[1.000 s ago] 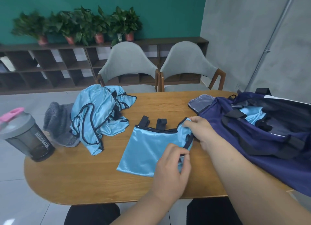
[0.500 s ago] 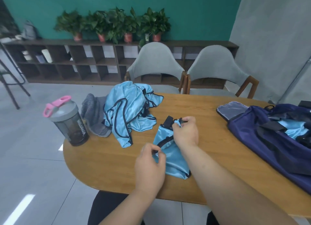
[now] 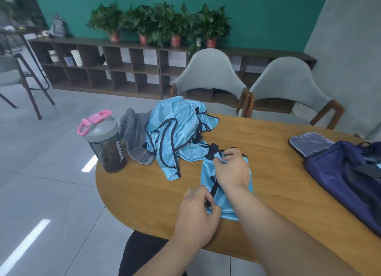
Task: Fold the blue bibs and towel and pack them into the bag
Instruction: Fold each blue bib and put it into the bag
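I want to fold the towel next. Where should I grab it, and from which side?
Probably pinch the towel at its near edge, coming from the front: that edge lies free on the table, while the bib pile overlaps its right side and the bottle stands close on its left.

The bag (image 3: 340, 172) runs off my right edge, so I can't see inside it. My right hand (image 3: 233, 168) and forearm cover much of the folded bib (image 3: 207, 172), and the towel (image 3: 134, 135) sits half hidden behind the bib pile (image 3: 175, 131).
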### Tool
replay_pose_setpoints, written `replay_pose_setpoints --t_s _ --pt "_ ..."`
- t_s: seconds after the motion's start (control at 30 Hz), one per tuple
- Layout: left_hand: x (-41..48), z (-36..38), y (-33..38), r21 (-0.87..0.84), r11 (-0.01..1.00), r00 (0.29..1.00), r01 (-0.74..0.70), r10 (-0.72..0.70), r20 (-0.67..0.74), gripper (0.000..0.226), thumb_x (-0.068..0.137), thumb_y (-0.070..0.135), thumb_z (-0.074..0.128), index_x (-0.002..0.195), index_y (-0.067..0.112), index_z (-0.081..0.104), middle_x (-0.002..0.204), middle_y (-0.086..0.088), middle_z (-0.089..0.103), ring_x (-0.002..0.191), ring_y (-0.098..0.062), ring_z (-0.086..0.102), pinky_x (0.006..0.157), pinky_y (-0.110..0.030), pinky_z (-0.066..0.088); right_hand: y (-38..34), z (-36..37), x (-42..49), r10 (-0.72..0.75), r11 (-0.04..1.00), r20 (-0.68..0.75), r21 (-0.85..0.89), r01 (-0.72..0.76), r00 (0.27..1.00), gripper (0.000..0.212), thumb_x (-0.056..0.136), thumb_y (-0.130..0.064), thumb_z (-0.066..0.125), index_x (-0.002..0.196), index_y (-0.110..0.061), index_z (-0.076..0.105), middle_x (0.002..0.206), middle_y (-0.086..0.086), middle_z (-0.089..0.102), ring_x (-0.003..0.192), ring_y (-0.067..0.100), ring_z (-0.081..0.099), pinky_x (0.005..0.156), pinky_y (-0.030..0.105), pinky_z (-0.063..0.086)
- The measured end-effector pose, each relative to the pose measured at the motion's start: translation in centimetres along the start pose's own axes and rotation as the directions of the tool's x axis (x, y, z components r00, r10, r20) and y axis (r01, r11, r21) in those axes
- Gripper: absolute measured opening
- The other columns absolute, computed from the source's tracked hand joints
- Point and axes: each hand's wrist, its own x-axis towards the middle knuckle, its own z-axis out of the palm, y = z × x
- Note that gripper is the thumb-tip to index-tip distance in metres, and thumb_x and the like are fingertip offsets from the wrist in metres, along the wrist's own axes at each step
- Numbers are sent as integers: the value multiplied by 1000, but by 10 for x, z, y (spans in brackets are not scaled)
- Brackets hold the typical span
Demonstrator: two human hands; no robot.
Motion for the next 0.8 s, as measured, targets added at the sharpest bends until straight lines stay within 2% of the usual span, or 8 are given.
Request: replay_pose_setpoints --t_s 0.13,0.23,0.3,0.4,0.53,0.63,0.73,0.8 --pt "3 1 -6 61 998 999 28 -25 -40 10 78 31 58 84 33 50 69 14 48 78 -7 50 83 -31 43 17 10 -7 -145 984 101 -86 154 984 24 90 -50 65 110 -37 61 97 -18 67 108 12 57 87 39 53" --pt "5 0 -9 15 997 994 80 -79 -71 5 81 39 54 86 37 53 61 9 52 74 -6 54 90 -32 43 28 8 -11 -227 969 114 -67 236 967 18 98 -35 56 112 -34 67 86 -17 63 116 14 52 94 41 49" --pt "10 -1 -9 -24 992 989 122 -123 -76 9 86 45 50 89 39 55 62 8 56 73 -6 58 92 -34 46 33 4 -12 -242 966 135 -56 251 961 25 102 -25 49 117 -33 67 89 -15 64 117 14 51 95 41 48" --pt "30 3 -14 -34 990 983 137 -140 -118 8 93 42 53 101 41 53 81 16 62 82 -3 61 87 -40 52 45 4 -12 -247 966 165 -36 256 955 32 104 -22 41 122 -39 61 109 -10 68 116 9 52 97 36 48" --pt "80 11 -14 3 985 985 171 -171 -5 37 97 53 55 130 34 53 105 14 61 103 -11 60 94 -42 53 47 -5 -10 -278 960 220 27 279 935 33 101 -18 41 124 -32 60 118 -13 70 114 8 62 93 30 50" --pt "109 13 -9 145 974 979 173 -187 86 61 92 64 60 141 30 49 93 15 61 102 -17 61 93 -43 53 37 -21 2 -298 954 159 25 298 941 29 100 -13 50 120 -30 63 117 -16 68 95 4 64 77 27 49" --pt "117 18 -17 129 982 983 136 -150 107 64 89 60 68 142 30 49 90 17 58 94 -12 61 91 -44 54 35 -37 26 -383 916 43 -114 385 923 30 98 -10 54 114 -33 67 118 -15 56 110 8 47 81 28 42" --pt "114 21 -26 79 993 990 84 -92 105 59 90 48 72 143 32 51 91 17 56 89 -6 58 91 -43 54 37 -45 49 -356 907 123 -191 374 926 32 99 -9 51 109 -34 68 118 -14 54 115 10 43 88 30 41"
